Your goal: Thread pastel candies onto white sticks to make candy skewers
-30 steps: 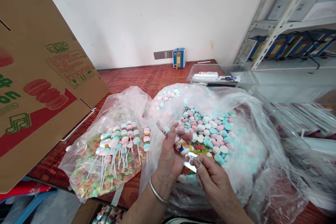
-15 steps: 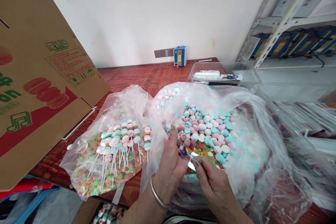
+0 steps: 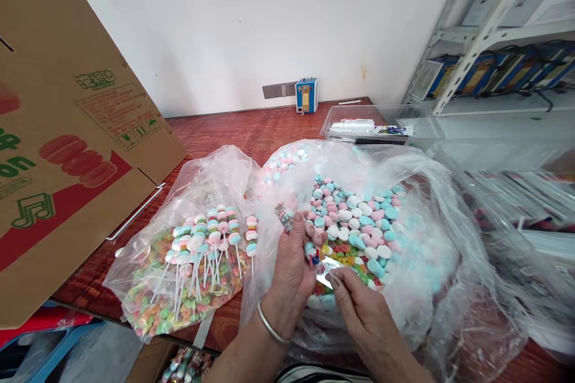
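My left hand (image 3: 291, 269), with a bangle at the wrist, is closed around a small printed plastic wrapper (image 3: 283, 216) that sticks out past the thumb. Between my hands shows a shiny wrapper end (image 3: 329, 266) with red and blue print. My right hand (image 3: 359, 302) pinches its edge between thumb and forefinger. Whether both parts belong to one wrapper, and what is inside, I cannot tell. Just beyond the hands lie pink, white and blue candies (image 3: 354, 215) and colourful ring candies (image 3: 344, 251) in a large clear plastic bag (image 3: 426, 191).
Left of my hands, several candy sticks (image 3: 211, 233) lie on a clear bag of ring candies (image 3: 157, 305). A cardboard box (image 3: 90, 131) stands at the left. Behind are a clear plastic tray (image 3: 381, 134) and a blue device (image 3: 306, 96). Shelving (image 3: 476, 42) rises at the right.
My fingers have shifted slightly around the wrapper, and more of its shiny end shows between the hands. The view has moved a little; the candy sticks lie as before.
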Action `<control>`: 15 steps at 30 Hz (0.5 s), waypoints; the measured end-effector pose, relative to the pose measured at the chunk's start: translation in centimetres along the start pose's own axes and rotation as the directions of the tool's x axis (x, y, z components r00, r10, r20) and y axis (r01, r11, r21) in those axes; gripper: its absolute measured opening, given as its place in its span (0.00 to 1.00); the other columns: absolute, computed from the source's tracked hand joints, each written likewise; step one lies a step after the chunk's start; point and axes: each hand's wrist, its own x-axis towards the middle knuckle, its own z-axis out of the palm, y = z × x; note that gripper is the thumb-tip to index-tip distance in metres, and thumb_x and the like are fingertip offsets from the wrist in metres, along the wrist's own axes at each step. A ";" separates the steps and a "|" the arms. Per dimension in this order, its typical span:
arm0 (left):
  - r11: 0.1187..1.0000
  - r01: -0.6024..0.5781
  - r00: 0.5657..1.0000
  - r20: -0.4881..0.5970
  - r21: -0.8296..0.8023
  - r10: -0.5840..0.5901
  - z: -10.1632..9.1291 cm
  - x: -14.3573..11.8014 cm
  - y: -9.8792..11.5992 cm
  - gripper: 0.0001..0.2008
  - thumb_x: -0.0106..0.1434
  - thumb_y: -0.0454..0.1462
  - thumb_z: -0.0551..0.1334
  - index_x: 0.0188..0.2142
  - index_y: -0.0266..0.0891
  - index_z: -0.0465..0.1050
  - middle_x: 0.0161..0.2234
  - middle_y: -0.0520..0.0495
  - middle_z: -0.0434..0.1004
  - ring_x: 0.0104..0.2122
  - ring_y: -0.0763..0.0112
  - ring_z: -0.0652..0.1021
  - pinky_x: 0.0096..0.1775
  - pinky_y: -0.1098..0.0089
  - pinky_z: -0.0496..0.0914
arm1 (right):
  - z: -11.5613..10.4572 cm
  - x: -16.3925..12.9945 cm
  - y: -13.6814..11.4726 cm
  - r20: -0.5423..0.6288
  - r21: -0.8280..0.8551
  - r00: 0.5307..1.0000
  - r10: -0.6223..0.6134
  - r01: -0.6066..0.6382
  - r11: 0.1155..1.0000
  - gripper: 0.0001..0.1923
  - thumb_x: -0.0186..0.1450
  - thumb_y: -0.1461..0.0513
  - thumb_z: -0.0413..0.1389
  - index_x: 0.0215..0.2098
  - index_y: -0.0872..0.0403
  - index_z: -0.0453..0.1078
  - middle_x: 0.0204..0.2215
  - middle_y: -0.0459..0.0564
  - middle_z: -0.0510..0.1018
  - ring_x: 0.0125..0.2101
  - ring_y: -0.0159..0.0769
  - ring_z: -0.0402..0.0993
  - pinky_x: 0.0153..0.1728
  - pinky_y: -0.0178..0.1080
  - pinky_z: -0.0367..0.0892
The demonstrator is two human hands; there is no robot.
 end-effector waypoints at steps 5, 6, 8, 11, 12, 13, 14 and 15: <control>0.997 0.066 0.997 0.037 0.043 -0.067 -0.8 -1.1 -2.3 0.17 0.56 0.46 0.70 0.38 0.36 0.74 0.29 0.50 0.76 0.29 0.74 0.76 0.35 0.74 0.71 | 0.1 1.1 -0.4 -0.107 0.146 0.993 0.053 -0.037 0.989 0.12 0.71 0.55 0.45 0.35 0.51 0.65 0.28 0.48 0.74 0.37 0.41 0.74 0.40 0.41 0.71; 0.997 0.058 0.997 0.045 0.045 -0.060 -1.0 -1.2 -2.2 0.17 0.56 0.46 0.70 0.40 0.37 0.74 0.33 0.48 0.77 0.32 0.73 0.77 0.35 0.74 0.71 | 0.1 1.1 -0.4 -0.100 0.187 0.991 0.086 -0.066 0.980 0.12 0.72 0.55 0.45 0.34 0.50 0.65 0.25 0.46 0.72 0.34 0.40 0.74 0.38 0.40 0.71; 0.994 0.071 0.993 0.090 0.087 -0.079 -1.2 -1.2 -1.7 0.17 0.56 0.43 0.71 0.42 0.38 0.74 0.37 0.46 0.79 0.36 0.70 0.78 0.38 0.72 0.72 | 0.0 1.1 -0.2 -0.090 0.266 0.984 0.151 -0.122 0.956 0.14 0.72 0.53 0.46 0.31 0.50 0.63 0.20 0.43 0.68 0.28 0.37 0.71 0.31 0.37 0.70; 0.974 0.117 0.977 0.154 0.193 -0.148 -1.4 -1.4 -1.7 0.17 0.54 0.39 0.72 0.42 0.36 0.76 0.36 0.44 0.80 0.37 0.66 0.79 0.42 0.69 0.72 | 0.3 1.1 0.0 -0.116 0.379 0.973 0.198 -0.141 0.914 0.14 0.70 0.51 0.48 0.33 0.50 0.66 0.21 0.43 0.68 0.26 0.36 0.69 0.28 0.36 0.68; 0.970 0.120 0.978 0.145 0.209 -0.152 -1.4 -1.6 -1.9 0.17 0.53 0.39 0.72 0.42 0.36 0.77 0.35 0.44 0.80 0.38 0.65 0.80 0.43 0.68 0.72 | 0.5 1.1 0.0 -0.132 0.419 0.970 0.206 -0.134 0.898 0.14 0.69 0.50 0.49 0.34 0.50 0.68 0.23 0.44 0.70 0.27 0.36 0.70 0.28 0.36 0.69; 0.970 0.120 0.981 0.124 0.213 -0.149 -1.5 -1.8 -2.2 0.17 0.53 0.39 0.73 0.41 0.36 0.77 0.35 0.44 0.81 0.39 0.65 0.80 0.44 0.68 0.72 | 0.7 1.3 0.0 -0.144 0.460 0.965 0.221 -0.132 0.878 0.15 0.68 0.50 0.51 0.36 0.51 0.69 0.24 0.45 0.71 0.27 0.36 0.70 0.29 0.36 0.69; 0.971 0.115 0.986 0.096 0.208 -0.138 -1.5 -2.0 -2.6 0.16 0.53 0.40 0.73 0.40 0.36 0.78 0.35 0.44 0.81 0.39 0.64 0.80 0.44 0.67 0.72 | 0.9 1.4 0.0 -0.144 0.506 0.959 0.245 -0.141 0.851 0.15 0.67 0.49 0.52 0.38 0.51 0.70 0.24 0.45 0.71 0.27 0.35 0.69 0.28 0.36 0.69; 0.973 0.111 0.989 0.069 0.201 -0.127 -1.5 -2.2 -3.0 0.16 0.53 0.41 0.73 0.40 0.36 0.78 0.36 0.43 0.81 0.40 0.63 0.80 0.45 0.66 0.72 | 1.0 1.5 -0.1 -0.126 0.561 0.952 0.278 -0.163 0.812 0.17 0.67 0.47 0.52 0.39 0.52 0.70 0.23 0.43 0.69 0.24 0.34 0.67 0.25 0.34 0.67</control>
